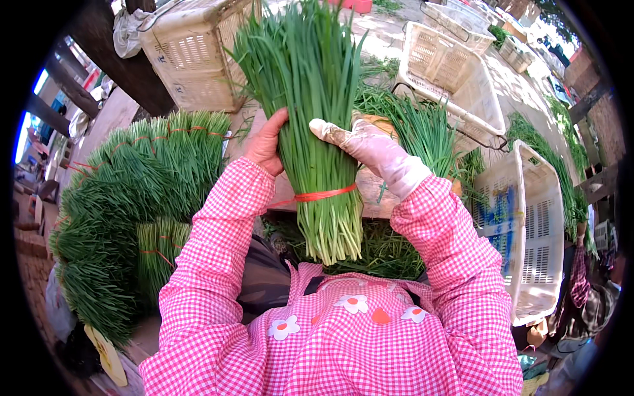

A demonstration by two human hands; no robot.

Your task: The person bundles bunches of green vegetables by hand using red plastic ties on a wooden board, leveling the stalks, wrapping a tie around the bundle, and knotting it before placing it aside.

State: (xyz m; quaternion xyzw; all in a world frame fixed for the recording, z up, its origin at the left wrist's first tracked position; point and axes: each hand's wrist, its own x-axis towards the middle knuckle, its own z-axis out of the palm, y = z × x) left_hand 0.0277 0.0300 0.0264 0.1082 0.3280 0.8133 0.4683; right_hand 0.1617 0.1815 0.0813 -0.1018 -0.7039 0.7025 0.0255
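Observation:
A thick bunch of green Chinese chives (314, 132) is held up in front of me between both hands, leaf tips away from me and pale cut ends toward my lap. An orange-red tie (323, 194) circles it near the cut ends. My bare left hand (267, 142) grips the bunch's left side, its fingers partly hidden behind the leaves. On the other side, my right hand (376, 148), in a stained pale glove, closes round the bunch with the thumb across its front. Loose chives (426, 135) lie just right of that hand.
Several tied chive bunches (125, 178) are stacked at my left, with a smaller bunch (157, 254) nearer me. Pale plastic crates stand around: one upright (198, 66) at the far left, another (422, 59) at the far right, a third (538, 244) by my right arm. Cut leaves (389, 254) litter the space by my lap.

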